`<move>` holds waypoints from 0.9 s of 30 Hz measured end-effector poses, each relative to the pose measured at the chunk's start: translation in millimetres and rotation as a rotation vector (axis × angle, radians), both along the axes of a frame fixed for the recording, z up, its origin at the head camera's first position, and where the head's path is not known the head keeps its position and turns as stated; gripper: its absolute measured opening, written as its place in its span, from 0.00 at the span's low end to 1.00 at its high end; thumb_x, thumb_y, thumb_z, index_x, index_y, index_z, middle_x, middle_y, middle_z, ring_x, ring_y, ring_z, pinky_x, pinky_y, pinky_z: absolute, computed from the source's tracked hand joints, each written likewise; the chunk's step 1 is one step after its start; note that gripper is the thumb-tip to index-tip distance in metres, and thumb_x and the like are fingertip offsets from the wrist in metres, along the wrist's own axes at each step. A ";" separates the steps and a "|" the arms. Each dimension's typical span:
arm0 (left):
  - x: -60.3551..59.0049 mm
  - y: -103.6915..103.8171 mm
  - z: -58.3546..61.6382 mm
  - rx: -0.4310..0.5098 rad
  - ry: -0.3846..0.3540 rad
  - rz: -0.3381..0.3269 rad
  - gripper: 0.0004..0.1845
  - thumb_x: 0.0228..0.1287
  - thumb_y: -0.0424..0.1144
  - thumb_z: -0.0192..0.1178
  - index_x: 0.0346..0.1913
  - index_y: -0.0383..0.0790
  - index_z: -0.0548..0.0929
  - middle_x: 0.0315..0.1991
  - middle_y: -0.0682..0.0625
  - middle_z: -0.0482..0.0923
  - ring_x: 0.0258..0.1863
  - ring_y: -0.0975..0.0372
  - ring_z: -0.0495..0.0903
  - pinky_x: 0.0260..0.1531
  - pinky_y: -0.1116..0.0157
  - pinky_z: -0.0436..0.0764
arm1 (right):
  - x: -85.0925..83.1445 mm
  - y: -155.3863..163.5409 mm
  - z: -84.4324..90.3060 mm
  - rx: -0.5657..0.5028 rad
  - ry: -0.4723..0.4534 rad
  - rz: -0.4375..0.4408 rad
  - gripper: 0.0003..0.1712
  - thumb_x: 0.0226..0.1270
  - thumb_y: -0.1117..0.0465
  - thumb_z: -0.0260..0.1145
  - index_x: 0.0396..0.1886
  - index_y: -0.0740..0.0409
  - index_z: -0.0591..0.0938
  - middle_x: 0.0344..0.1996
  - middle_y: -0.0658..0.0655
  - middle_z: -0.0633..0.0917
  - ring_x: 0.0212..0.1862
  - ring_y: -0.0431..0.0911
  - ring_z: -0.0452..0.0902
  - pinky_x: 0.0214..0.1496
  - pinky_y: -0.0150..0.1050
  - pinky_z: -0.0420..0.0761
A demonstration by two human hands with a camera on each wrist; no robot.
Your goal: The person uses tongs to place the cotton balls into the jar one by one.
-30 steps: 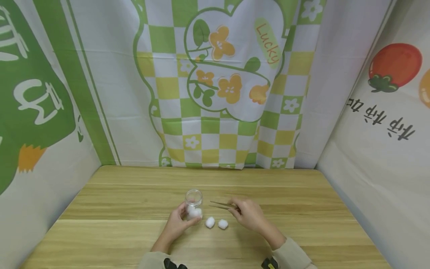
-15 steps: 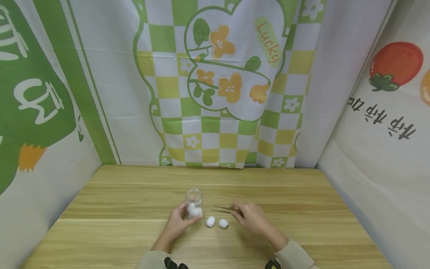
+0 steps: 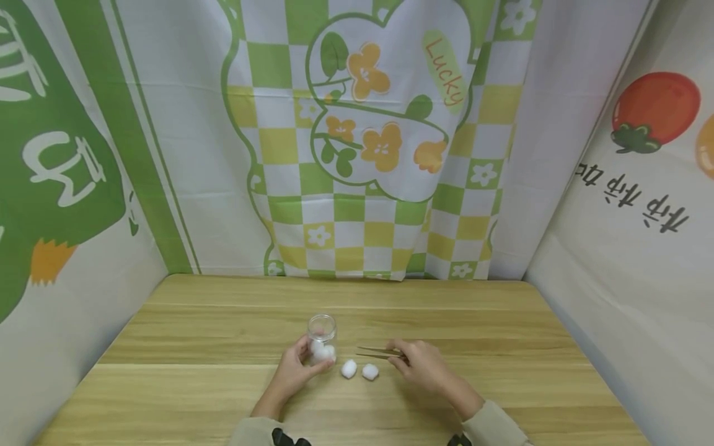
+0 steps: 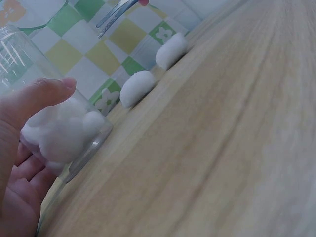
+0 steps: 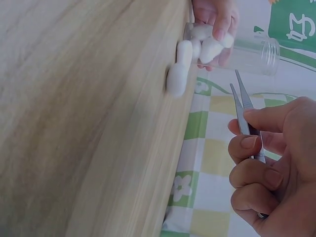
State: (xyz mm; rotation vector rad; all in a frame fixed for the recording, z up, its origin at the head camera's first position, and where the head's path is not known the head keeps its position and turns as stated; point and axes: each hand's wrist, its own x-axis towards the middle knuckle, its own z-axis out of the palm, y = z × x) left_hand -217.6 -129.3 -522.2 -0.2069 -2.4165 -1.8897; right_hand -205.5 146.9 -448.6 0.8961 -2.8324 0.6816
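While left hand grips jar, right hand pinches tweezers, tips apart, empty.

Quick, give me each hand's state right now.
Left hand: grips the glass jar, which has cotton balls inside.
Right hand: pinches the tweezers; tips apart, holding nothing.

Wooden table, green-checked flower cloth behind (tomato-print sheet at right)
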 end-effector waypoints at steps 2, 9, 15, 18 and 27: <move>0.3 0.0 0.1 0.005 0.000 0.002 0.33 0.50 0.34 0.73 0.61 0.32 0.74 0.57 0.38 0.80 0.58 0.49 0.79 0.64 0.56 0.78 | -0.3 1.8 -0.1 0.003 -0.020 -0.002 0.12 0.68 0.61 0.62 0.47 0.60 0.82 0.32 0.58 0.90 0.31 0.43 0.87 0.26 0.25 0.79; 0.4 0.1 0.8 0.018 0.001 0.002 0.33 0.50 0.33 0.73 0.61 0.32 0.74 0.57 0.38 0.80 0.59 0.48 0.79 0.64 0.54 0.78 | -2.4 9.2 -2.8 0.022 -0.051 -0.018 0.13 0.67 0.61 0.63 0.48 0.62 0.82 0.37 0.60 0.90 0.36 0.48 0.88 0.32 0.32 0.86; 0.1 0.2 0.1 0.021 0.005 0.001 0.34 0.50 0.33 0.73 0.61 0.32 0.73 0.59 0.37 0.79 0.60 0.47 0.78 0.65 0.52 0.76 | -2.4 14.5 -8.1 0.058 -0.067 -0.015 0.11 0.67 0.61 0.63 0.46 0.60 0.83 0.37 0.60 0.90 0.36 0.49 0.88 0.31 0.35 0.86; -0.1 0.3 -0.4 0.019 0.006 0.004 0.33 0.50 0.33 0.73 0.60 0.32 0.74 0.58 0.37 0.79 0.59 0.48 0.79 0.64 0.53 0.77 | -2.4 15.9 -10.5 0.067 -0.073 -0.017 0.10 0.66 0.61 0.63 0.45 0.58 0.83 0.37 0.59 0.90 0.36 0.48 0.88 0.31 0.36 0.86; 0.4 0.3 -0.1 0.018 0.001 0.007 0.32 0.50 0.33 0.73 0.60 0.33 0.75 0.57 0.38 0.81 0.58 0.49 0.80 0.63 0.55 0.79 | -2.4 17.4 -15.6 0.089 -0.074 -0.015 0.09 0.65 0.61 0.65 0.42 0.59 0.83 0.36 0.59 0.89 0.35 0.47 0.87 0.30 0.33 0.83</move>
